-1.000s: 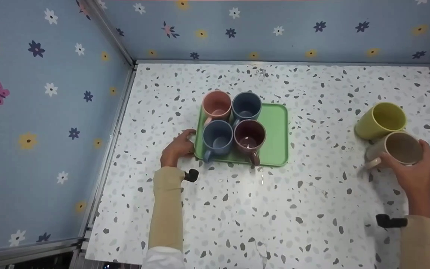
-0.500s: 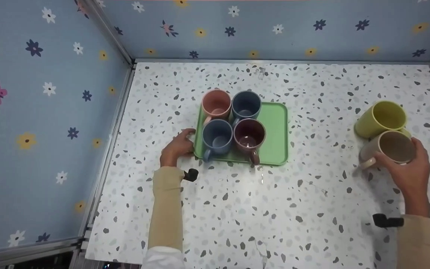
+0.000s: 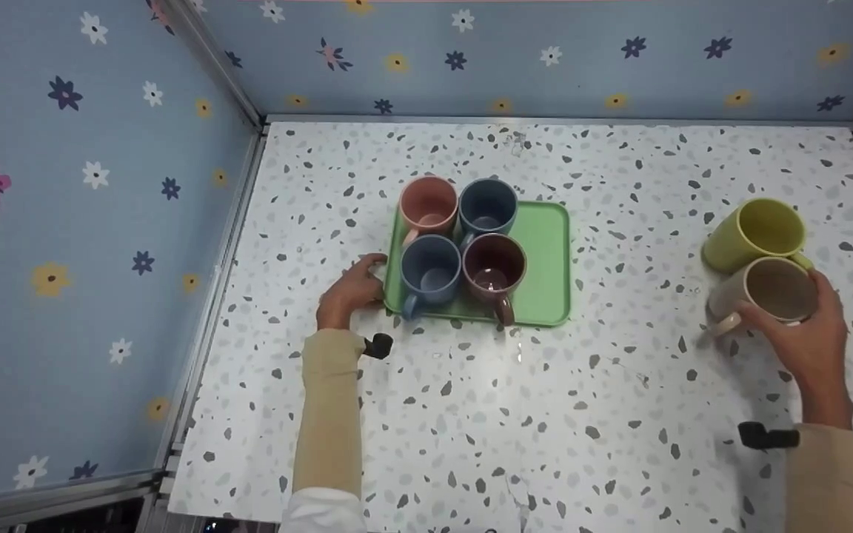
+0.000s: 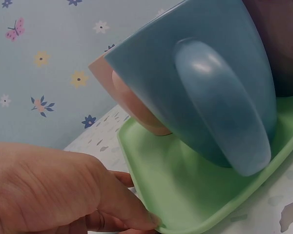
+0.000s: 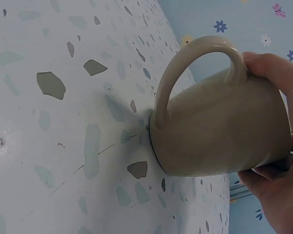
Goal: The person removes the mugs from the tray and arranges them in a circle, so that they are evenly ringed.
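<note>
In the head view, the right grip (image 3: pixel 815 333) spans the beige mug (image 3: pixel 773 289) near the table's (image 3: pixel 656 422) right edge, just in front of the yellow mug (image 3: pixel 736 240), while the left grip (image 3: pixel 352 290) is at the green tray's (image 3: pixel 547 266) near-left corner. In the left wrist view, bent fingers (image 4: pixel 134 212) hold the tray's rim near a blue mug (image 4: pixel 173 97). In the right wrist view, thumb and fingers curl round the beige mug's upper body.
</note>
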{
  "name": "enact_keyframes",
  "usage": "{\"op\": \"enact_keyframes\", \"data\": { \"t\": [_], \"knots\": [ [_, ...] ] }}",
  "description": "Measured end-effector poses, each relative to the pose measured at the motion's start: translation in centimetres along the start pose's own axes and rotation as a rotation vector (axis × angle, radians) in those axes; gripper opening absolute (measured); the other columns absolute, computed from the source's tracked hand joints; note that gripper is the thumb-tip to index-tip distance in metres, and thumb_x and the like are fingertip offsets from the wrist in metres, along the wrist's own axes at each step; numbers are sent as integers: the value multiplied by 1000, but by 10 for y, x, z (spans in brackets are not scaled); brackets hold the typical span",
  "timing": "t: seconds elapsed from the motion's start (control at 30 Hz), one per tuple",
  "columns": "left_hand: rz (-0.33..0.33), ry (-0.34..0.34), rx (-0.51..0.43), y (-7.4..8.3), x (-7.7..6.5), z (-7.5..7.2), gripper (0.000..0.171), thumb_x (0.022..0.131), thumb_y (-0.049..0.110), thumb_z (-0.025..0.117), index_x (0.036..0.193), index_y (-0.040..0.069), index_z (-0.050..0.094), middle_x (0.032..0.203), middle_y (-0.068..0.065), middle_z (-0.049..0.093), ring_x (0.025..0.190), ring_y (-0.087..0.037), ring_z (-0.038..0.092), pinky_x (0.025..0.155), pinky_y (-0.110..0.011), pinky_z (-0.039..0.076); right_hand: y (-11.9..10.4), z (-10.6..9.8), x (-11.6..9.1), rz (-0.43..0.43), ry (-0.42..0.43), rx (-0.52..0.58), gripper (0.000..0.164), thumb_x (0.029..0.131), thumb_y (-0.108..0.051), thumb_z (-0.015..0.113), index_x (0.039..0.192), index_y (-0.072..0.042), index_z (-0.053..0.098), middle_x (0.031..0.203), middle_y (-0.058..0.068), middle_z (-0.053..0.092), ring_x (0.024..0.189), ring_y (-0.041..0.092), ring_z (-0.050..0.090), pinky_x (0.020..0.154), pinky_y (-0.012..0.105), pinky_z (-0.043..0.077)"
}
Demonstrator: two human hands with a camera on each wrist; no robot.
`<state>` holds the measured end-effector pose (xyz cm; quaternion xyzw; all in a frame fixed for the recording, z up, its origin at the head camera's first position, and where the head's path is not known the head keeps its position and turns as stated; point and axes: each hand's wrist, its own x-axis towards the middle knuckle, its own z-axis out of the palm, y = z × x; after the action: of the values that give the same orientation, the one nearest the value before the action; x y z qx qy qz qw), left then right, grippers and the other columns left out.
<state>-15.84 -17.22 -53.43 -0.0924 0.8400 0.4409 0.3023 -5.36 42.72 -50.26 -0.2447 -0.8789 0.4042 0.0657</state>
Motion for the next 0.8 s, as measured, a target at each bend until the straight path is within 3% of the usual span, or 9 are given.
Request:
{"op": "enact_keyframes", "data": {
  "t": [0.3,0.43,0.6,0.67,0.8],
  "knots": [
    [-1,10,35,1,-1,0,70,79,2,46,145,22,37,119,-13,52,91,-22,49,83,-33,41,1,-1,-2,-46,-65,25,94,75,-31,80,150,-35,24,154,1,26,136,15,26,116,41,16],
    [10,3,18,1,-1,-1,69,79,1,47,144,21,37,129,-14,48,97,-24,49,86,-34,42,1,-3,-2,-41,-85,9,96,76,-34,79,151,-36,19,156,3,21,139,19,23,116,46,13],
    [39,11,70,0,1,-1,68,78,2,47,143,20,38,137,-12,44,110,-25,46,93,-36,37,1,-4,-3,-36,-100,-7,97,77,-36,78,151,-36,15,157,6,18,140,24,20,115,50,11],
    [41,15,76,0,1,-1,68,78,2,47,143,20,39,136,-13,46,107,-25,46,92,-36,37,1,-4,-3,-41,-99,-9,97,77,-35,78,152,-35,15,157,7,18,141,24,19,116,50,11],
    [21,-15,-4,0,0,0,70,79,-1,44,145,19,35,141,-13,40,97,-23,52,89,-35,44,0,-2,-3,-66,-63,8,96,75,-30,81,151,-32,22,155,7,24,137,20,24,115,44,14]
  ]
}}
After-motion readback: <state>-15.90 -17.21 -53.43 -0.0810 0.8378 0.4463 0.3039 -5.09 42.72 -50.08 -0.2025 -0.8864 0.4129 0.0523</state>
